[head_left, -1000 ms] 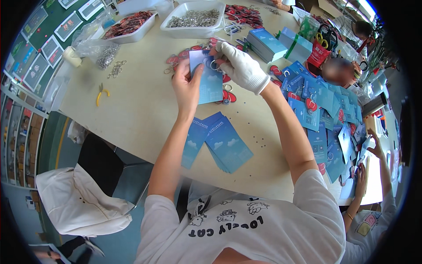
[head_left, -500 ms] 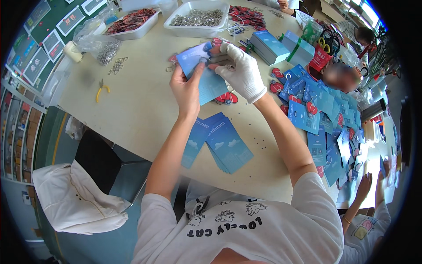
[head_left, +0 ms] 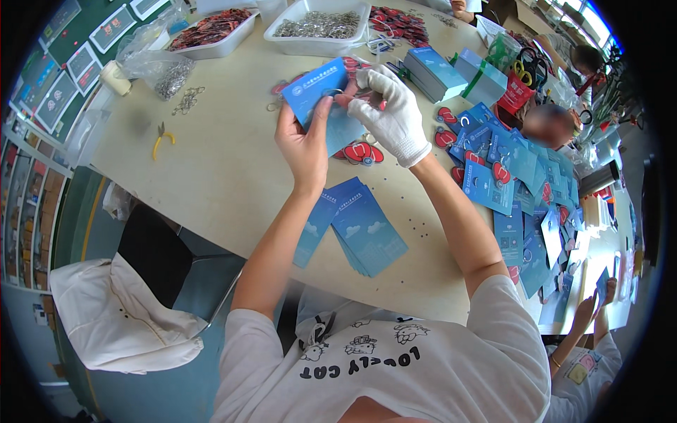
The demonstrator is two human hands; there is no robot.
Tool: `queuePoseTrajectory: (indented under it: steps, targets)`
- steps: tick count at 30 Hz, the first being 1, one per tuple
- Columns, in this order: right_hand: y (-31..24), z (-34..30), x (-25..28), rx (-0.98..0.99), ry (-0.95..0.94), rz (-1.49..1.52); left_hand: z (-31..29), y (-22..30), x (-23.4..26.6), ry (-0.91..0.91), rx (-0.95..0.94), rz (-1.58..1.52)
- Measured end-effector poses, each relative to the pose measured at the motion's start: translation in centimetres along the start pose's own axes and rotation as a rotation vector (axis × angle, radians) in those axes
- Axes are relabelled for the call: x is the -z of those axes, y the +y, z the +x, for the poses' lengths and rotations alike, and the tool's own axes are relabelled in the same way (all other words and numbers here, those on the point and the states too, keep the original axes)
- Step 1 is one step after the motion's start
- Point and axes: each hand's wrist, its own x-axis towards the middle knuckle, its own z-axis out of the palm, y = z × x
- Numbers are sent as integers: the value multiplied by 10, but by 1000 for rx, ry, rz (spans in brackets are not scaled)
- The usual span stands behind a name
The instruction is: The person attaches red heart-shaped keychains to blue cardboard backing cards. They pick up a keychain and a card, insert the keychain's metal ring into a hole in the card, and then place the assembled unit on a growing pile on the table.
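My bare left hand [head_left: 305,148] grips a blue printed card [head_left: 317,83], its thumb pressed on the card's face. My right hand [head_left: 391,116] wears a white glove with bare fingertips; its fingers pinch a metal key ring [head_left: 334,92] against the card. A bit of red shows between those fingers, but what hangs from the ring is mostly hidden. Under the hands lie several red flip-flop-shaped keychains [head_left: 361,152]. Closer to me, a fanned pile of blue cards [head_left: 368,229] rests on the table.
Yellow-handled pliers [head_left: 163,141] and loose rings [head_left: 189,101] lie left. White trays of metal rings [head_left: 317,44] and red pieces [head_left: 211,48] stand at the back. Carded keychains [head_left: 522,169] heap up at right, behind them bundled card stacks [head_left: 434,74]. A co-worker's hands [head_left: 589,307] hold a card.
The card has tilted and its upper part now faces me more. The ring has come into view at my right fingertips. The co-worker at right has raised a card.
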Motion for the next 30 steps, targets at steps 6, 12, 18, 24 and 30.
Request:
queuePoseTrajectory:
  steps: [6, 12, 18, 24, 30]
  targets:
    - [-8, 8, 10, -53, 50, -81, 14, -9, 39, 230, 189, 82]
    - [4, 12, 30, -107, 221, 427, 19, -20, 25, 49, 200, -75]
    - [-3, 1, 45, -207, 214, 613, 8, -22, 23, 37, 200, 44]
    - [6, -4, 40, -189, 172, 671, 8, -22, 26, -5, 151, 103]
    - [3, -12, 32, -224, -5, 421, 10, -35, 32, -81, 64, 166]
